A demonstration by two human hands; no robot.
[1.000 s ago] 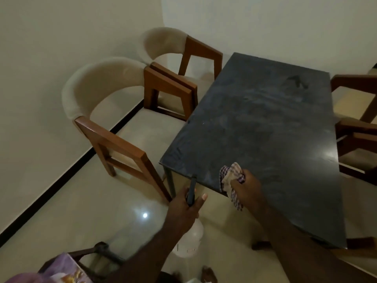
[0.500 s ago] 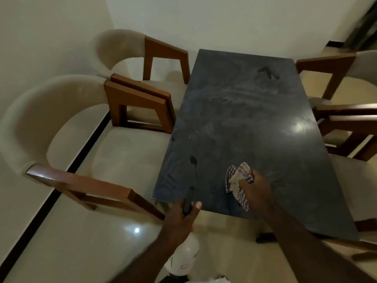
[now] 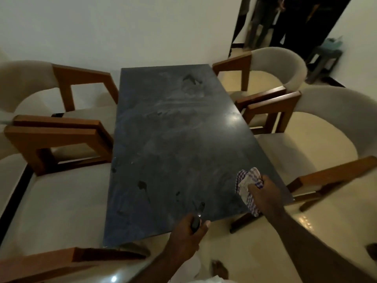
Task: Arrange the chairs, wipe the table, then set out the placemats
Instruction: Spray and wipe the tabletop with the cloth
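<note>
Entry, head view: the person's body only.

The left hand (image 3: pixel 186 231) is bare, with the back of the hand and knuckles toward the camera. Its thumbnail is trimmed short and shows at the thumb tip. The right hand (image 3: pixel 265 196) is also bare, back of the hand in view.

The left forearm (image 3: pixel 155 264) is uncovered from the wrist to the bottom frame edge, slim and lightly blurred. The right forearm (image 3: pixel 310 242) is uncovered from the wrist to the lower right corner and looks broader in frame.

A pale whitish fabric (image 3: pixel 206 280) with soft folds lies at the bottom edge between the forearms; whether it is a garment cannot be told. Just above it is a small blurred shape (image 3: pixel 219 267), possibly a bare foot but too smeared to confirm.
</note>
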